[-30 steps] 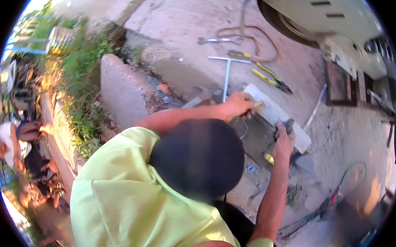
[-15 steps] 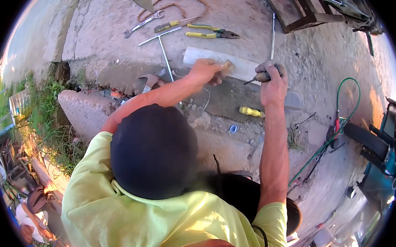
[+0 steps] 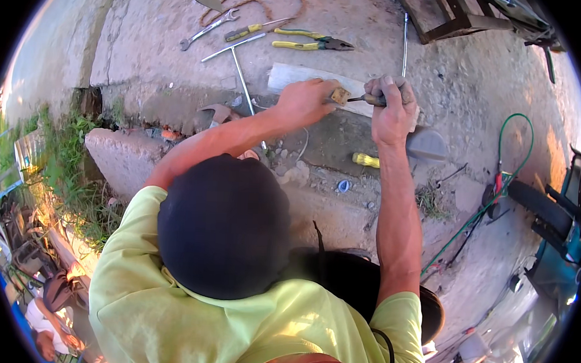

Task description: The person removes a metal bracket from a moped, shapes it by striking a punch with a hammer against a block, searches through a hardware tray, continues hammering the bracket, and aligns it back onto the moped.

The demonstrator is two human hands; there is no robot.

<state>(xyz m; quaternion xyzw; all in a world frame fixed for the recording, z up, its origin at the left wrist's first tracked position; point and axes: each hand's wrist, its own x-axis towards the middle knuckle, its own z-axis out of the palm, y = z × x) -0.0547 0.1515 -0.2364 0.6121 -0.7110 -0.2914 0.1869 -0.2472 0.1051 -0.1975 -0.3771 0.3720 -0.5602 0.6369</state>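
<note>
Head view: cracked concrete ground (image 3: pixel 485 96) spreads under everything, with the person's lime-yellow shirt (image 3: pixel 161 312) filling the lower part and a dark metal frame (image 3: pixel 466 24) standing at the upper right. A long pale board (image 3: pixel 292 78) lies on the ground just beyond the hands, partly covered by them. To its left a silver T-handle wrench (image 3: pixel 242 75) slants toward the left forearm; above it lie pliers with yellow-and-green handles (image 3: pixel 322 45), a double-ended spanner (image 3: pixel 209 30) and a thin-shafted screwdriver (image 3: pixel 245 31), all laid down, none in use. The right hand (image 3: pixel 394 111) has a narrow grip, fingers curled around a dark-handled, thin-shafted hand tool (image 3: pixel 374 100) whose tip points left. The left hand (image 3: pixel 305 103) also has a narrow grip, pinching a small tan block (image 3: pixel 340 96) by its left part. That block sits above the board, between the two hands, its free side facing the tip; whether tip and block touch cannot be told. Work on the block appears to be under way: block and tool are both in hand and lined up, dark marks show on the block's face, and no finished result is visible, so some work with the tip probably remains. Smallest of all, a blue plastic cap (image 3: pixel 343 186) lies nearer the person, left of the right forearm.
</note>
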